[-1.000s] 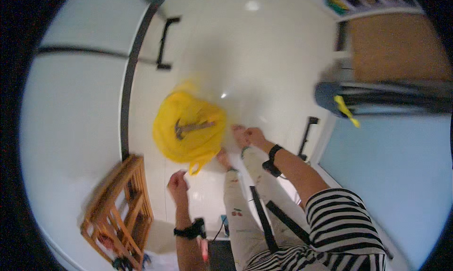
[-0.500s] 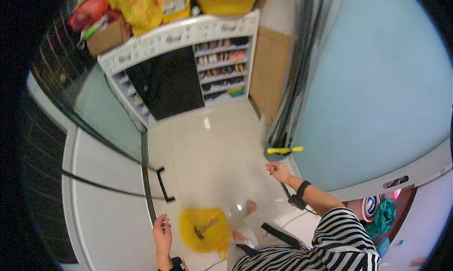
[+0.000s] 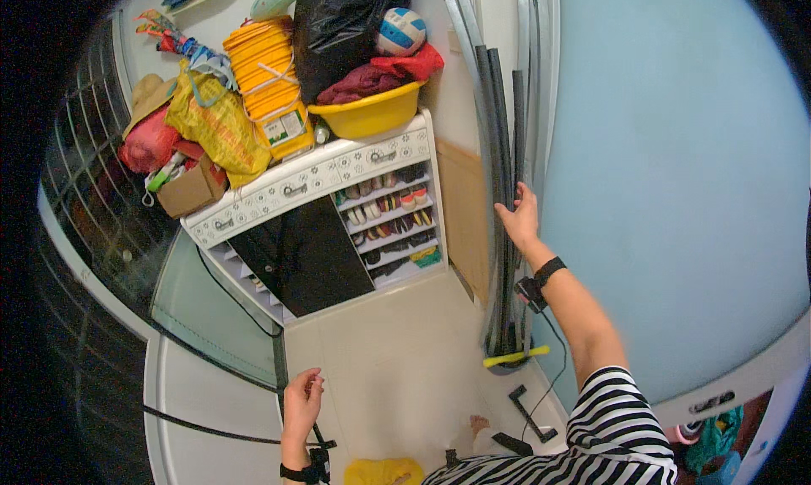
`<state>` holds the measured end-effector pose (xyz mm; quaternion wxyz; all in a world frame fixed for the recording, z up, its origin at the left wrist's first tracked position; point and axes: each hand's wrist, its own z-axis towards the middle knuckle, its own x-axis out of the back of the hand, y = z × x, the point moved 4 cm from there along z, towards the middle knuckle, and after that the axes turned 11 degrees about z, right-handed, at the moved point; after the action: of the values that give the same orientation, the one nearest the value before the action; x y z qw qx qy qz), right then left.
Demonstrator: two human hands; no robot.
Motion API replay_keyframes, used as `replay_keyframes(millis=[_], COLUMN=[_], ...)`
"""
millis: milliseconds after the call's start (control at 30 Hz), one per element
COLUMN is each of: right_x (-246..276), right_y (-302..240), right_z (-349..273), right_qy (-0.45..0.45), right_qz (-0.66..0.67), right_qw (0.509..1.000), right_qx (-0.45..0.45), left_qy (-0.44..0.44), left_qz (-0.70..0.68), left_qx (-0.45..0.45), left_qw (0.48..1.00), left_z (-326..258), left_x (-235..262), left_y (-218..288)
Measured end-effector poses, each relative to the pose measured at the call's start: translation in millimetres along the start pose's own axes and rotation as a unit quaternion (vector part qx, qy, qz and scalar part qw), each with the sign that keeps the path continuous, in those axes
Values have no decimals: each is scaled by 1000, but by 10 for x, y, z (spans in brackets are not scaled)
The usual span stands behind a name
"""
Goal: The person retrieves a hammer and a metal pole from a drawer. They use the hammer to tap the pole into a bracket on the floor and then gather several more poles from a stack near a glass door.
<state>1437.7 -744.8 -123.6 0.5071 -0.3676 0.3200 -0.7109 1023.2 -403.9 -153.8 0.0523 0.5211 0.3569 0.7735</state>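
My right hand [image 3: 519,219] is raised in front of a bundle of long dark and grey strips [image 3: 498,265], thumb and fingers apart. I cannot tell whether the fingertips touch the strips. The bundle stands upright against the wall, its foot in a dark round holder [image 3: 505,368] with a yellow bar [image 3: 517,357] across it. My left hand [image 3: 302,400] hangs over the floor at the lower left, fingers loosely bent, holding nothing I can see. Below it, at the lower edge, lies part of a yellow plastic bag [image 3: 383,471].
A white shoe cabinet [image 3: 325,177] stands ahead, with shoes on its open shelves. On top sit a yellow basin [image 3: 367,115], a ball [image 3: 400,32], a black bag [image 3: 342,29], an orange-yellow container [image 3: 266,79] and a cardboard box [image 3: 193,187]. A pale blue panel [image 3: 676,164] fills the right.
My right hand has risen from low beside the strips to their upper part. The view has tilted up, showing more of the cabinet top. My left hand stays low, fingers still loosely bent.
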Motion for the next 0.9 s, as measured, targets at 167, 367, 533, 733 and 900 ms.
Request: replay_keyframes(millis=[167, 367, 533, 733, 900], right_x=[-299, -456, -438, -406, -384], right_y=[42, 85, -10, -45, -62], right_z=[345, 473, 562, 606, 540], right_qy=[99, 125, 132, 160, 166], right_qz=[-82, -166, -178, -195, -213], right_qw=[990, 977, 975, 968, 963], right_qx=[59, 32, -1, 6, 6], left_qy=[-25, -106, -151, -143, -165], left_qz=[-18, -69, -124, -252, -289], left_qx=[-82, -132, -158, -236, -235], left_qw=[996, 983, 968, 928, 913], left_z=[736, 1464, 2059, 2769, 3075], left_x=[-330, -827, -1248, -1952, -2389], left_y=[910, 1669, 2000, 2423, 2919])
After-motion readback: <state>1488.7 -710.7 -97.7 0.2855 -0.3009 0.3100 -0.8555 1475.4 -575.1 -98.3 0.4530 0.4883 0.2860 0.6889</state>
